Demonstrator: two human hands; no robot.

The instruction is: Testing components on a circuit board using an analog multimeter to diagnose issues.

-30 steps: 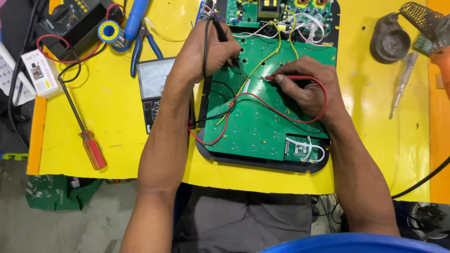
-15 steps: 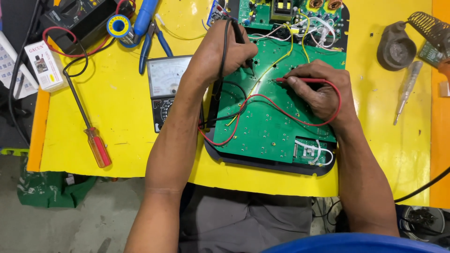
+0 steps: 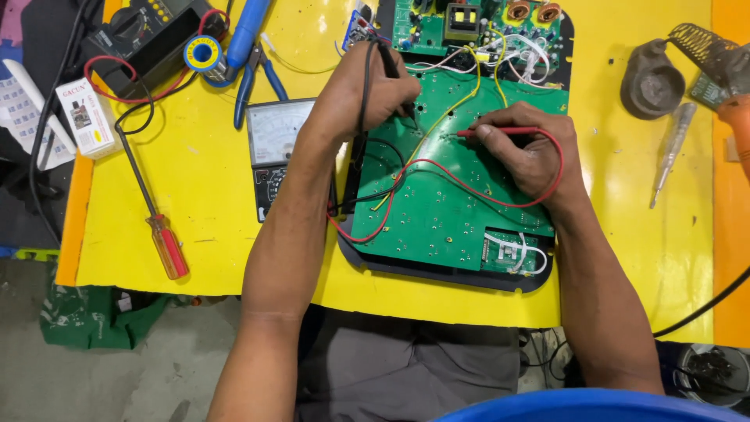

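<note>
Two probes are in use on the green circuit board (image 3: 445,211), which lies at the upper middle of the frame on the yellow tabletop (image 3: 195,258). The left hand (image 3: 367,94) has its grip closed around the black probe (image 3: 388,61); the right hand (image 3: 531,152) pinches the red probe (image 3: 500,132). The red probe lies almost horizontal and points to the left of the frame; the black one slants toward the lower right. I think a tip can slip and bridge two solder points, because both leads (image 3: 437,168) loop loosely over the board.

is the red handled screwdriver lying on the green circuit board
No, the red-handled screwdriver lies on the yellow mat, left of the green circuit board.
</note>
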